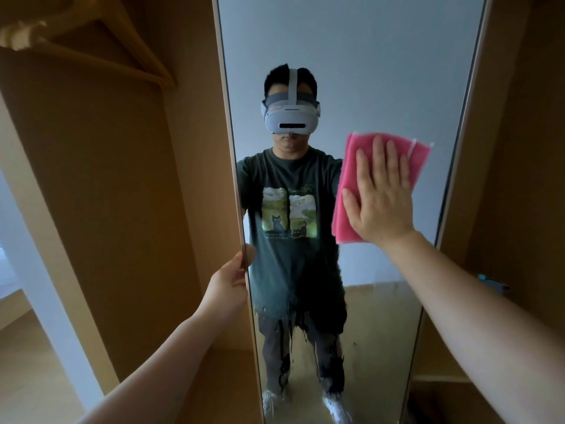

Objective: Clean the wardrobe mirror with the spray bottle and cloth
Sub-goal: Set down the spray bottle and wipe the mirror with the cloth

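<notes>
At the wardrobe mirror: cloth pressed flat, left edge held

At mid-height on the right half of the mirror (pixel 382 71), the right hand (pixel 382 197) lies flat on a folded pink cloth (pixel 351 166). Its fingers are straight and close together, and the palm presses the cloth against the glass. Grip: none, the hand is spread open. The hand covers the cloth's middle and lower right, and the wrist hides the cloth's lower corner.

Lower down, the left hand (pixel 227 283) holds the mirror's left edge. Its grip is closed round that edge: the thumb lies at the front, while the fingers are hidden behind it.

Wet streaks (pixel 290 332) and drips on the lower glass break up the reflected legs and shoes. Higher up, the reflection shows a person in a headset and dark green T-shirt. Mirror top and bottom are cut off by the picture.

Just past the right forearm, a small grey and teal object (pixel 492 281) is mostly hidden; whether it is the spray bottle cannot be told. At top left, a wooden hanger (pixel 107 47) is blurred and partly cut off, hanging in front of the wardrobe panel (pixel 122 179).
</notes>
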